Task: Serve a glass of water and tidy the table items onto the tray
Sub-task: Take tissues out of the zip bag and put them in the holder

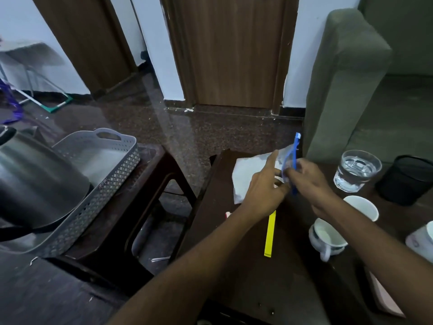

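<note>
My right hand (pixel 307 178) hides the toothbrush (pixel 295 153) middle, fingers pinching it upright, head pointing away; left hand (pixel 264 184) fingers spread beside.

Dim room: brown wooden door (pixel 230 50), white walls (pixel 297 55), dark speckled floor (pixel 210 132), grey-green sofa (pixel 346 78).
</note>
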`<control>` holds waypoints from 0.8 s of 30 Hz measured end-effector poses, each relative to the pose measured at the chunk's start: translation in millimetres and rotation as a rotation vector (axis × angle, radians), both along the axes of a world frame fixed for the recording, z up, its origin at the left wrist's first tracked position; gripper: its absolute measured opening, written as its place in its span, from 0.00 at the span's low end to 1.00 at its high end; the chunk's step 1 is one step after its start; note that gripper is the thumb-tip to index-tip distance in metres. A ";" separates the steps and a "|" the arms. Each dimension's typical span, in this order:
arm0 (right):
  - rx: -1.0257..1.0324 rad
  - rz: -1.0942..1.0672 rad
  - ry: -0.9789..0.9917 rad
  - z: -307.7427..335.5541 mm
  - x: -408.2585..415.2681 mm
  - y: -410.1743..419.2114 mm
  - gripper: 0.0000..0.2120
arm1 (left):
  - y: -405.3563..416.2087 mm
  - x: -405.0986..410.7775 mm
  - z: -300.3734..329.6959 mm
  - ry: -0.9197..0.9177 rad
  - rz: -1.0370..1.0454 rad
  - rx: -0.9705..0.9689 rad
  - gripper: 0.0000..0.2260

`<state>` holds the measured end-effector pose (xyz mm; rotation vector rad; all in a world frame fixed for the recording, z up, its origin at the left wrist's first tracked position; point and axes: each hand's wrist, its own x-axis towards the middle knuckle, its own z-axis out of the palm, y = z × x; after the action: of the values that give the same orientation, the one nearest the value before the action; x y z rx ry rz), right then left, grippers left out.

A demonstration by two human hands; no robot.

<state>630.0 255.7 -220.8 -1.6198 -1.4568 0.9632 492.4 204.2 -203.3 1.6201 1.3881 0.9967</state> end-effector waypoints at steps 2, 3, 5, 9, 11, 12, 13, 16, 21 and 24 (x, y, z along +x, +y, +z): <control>-0.010 -0.009 -0.024 -3.9 3.6 2.4 0.08 | -2.1 -5.6 -9.2 -0.030 0.009 -0.017 0.36; -0.016 -0.010 -0.047 -4.7 5.7 3.0 0.08 | -3.2 -9.4 -12.8 -0.036 0.028 -0.011 0.35; -0.031 -0.011 -0.131 -5.1 10.5 4.4 0.09 | -3.8 -22.2 -17.9 -0.019 0.105 0.027 0.32; -0.122 0.027 -0.351 -1.1 21.7 7.9 0.07 | 3.0 -58.8 -28.4 0.171 0.301 0.135 0.26; -0.143 0.025 -0.481 6.0 28.0 8.8 0.09 | 10.0 -74.0 -32.7 0.269 0.375 0.075 0.23; -0.111 0.001 -0.566 9.5 31.3 10.0 0.10 | 13.8 -80.8 -34.5 0.287 0.428 0.027 0.23; -0.048 -0.030 -0.644 12.2 34.0 11.1 0.11 | 17.3 -86.9 -36.2 0.277 0.486 -0.015 0.22; 0.203 -0.042 -0.719 13.6 34.0 9.8 0.11 | 27.9 -96.1 -40.7 0.186 0.593 -0.074 0.18; 0.237 0.276 -0.773 1.2 22.0 6.7 0.23 | 41.0 -90.3 -44.1 0.104 0.621 -0.115 0.08; 0.169 0.367 -0.856 -4.6 18.5 8.9 0.25 | 42.9 -87.0 -44.6 0.105 0.600 -0.136 0.04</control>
<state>648.4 264.6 -225.4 -1.7524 -2.3930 0.2788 405.4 247.1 -247.9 1.1857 2.0317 1.1248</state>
